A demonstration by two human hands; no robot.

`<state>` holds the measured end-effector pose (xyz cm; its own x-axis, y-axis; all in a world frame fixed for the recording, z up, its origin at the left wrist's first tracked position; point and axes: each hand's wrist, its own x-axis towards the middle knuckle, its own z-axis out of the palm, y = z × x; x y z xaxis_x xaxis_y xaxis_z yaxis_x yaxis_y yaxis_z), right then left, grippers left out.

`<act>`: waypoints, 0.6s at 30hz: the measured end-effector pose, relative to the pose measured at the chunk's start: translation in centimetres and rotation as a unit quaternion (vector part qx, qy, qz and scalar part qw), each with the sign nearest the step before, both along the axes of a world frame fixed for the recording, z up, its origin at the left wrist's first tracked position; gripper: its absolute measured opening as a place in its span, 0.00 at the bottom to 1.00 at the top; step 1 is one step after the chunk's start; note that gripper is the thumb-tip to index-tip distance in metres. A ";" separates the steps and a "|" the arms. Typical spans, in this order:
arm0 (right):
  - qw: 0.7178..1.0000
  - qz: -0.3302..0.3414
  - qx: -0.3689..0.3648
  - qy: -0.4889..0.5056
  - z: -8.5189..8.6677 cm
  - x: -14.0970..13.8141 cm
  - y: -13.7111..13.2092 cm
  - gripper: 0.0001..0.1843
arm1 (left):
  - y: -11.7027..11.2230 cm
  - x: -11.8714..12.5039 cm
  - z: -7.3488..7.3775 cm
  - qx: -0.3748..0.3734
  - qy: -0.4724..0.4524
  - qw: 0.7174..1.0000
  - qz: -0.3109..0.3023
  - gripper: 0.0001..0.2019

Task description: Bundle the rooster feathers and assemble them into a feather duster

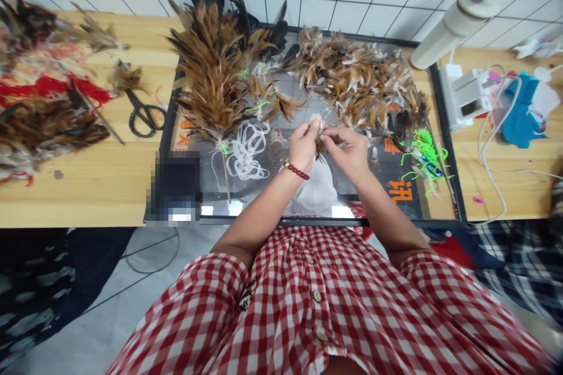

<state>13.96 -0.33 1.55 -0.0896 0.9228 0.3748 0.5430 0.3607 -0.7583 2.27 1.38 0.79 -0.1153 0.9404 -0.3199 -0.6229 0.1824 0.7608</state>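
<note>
My left hand (pixel 303 143) and my right hand (pixel 347 149) meet over the glass tray (pixel 444 146), both pinched on a small bunch of brown feathers (pixel 319 143). A red bead bracelet sits on my left wrist. A large tied bundle of brown and black feathers (pixel 215 70) lies left of my hands. A heap of loose feathers (pixel 356 79) lies beyond them. White cords (pixel 246 149) lie beside my left hand, green ties (pixel 422 149) to the right.
Black scissors (pixel 145 114) lie on the wooden table (pixel 88 187) left of the tray. More feathers and red cord (pixel 44 105) fill the far left. A white bottle (pixel 453 26), a white device (pixel 466 96) and cables stand at the right.
</note>
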 end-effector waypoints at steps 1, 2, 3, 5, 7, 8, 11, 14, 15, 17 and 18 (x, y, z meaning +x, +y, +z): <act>1.000 0.001 0.015 -0.013 0.1 -0.1 -0.1 0.11 | -0.1 0.1 0.1 -0.002 -0.003 1.000 -0.005 0.08; 0.999 0.000 0.029 -0.026 0.2 -0.1 -0.2 0.12 | -0.2 0.2 0.2 -0.003 -0.004 1.000 -0.010 0.08; 0.998 0.000 0.038 -0.041 0.4 -0.2 -0.3 0.12 | -0.3 0.2 0.3 -0.001 -0.003 1.000 -0.015 0.08; 0.997 0.010 0.045 -0.066 0.8 -0.1 -0.4 0.13 | -0.5 0.2 0.4 0.006 0.002 1.000 -0.021 0.10; 0.996 0.015 0.045 -0.075 1.4 0.3 -0.4 0.13 | -0.6 0.1 0.4 0.004 0.014 1.000 -0.019 0.12; 0.996 0.011 0.050 -0.074 1.7 0.5 -0.2 0.14 | -0.6 0.1 0.4 0.000 0.020 1.000 -0.022 0.14; 0.993 -0.001 0.079 -0.083 2.5 1.5 0.6 0.18 | -0.8 0.0 0.5 -0.002 0.032 0.997 -0.066 0.15; 0.985 0.046 0.089 -0.141 2.6 2.4 1.7 0.19 | -1.1 0.1 0.8 0.021 0.036 0.992 -0.118 0.15; 0.981 0.059 0.087 -0.165 2.5 2.6 1.9 0.20 | -1.2 0.2 0.9 0.030 0.036 0.991 -0.124 0.16; 0.973 0.069 0.088 -0.200 2.1 2.9 2.2 0.20 | -1.4 0.2 0.9 0.040 0.032 0.990 -0.133 0.18; 0.971 0.070 0.088 -0.210 1.9 2.9 2.2 0.20 | -1.4 0.2 0.9 0.042 0.031 0.989 -0.138 0.18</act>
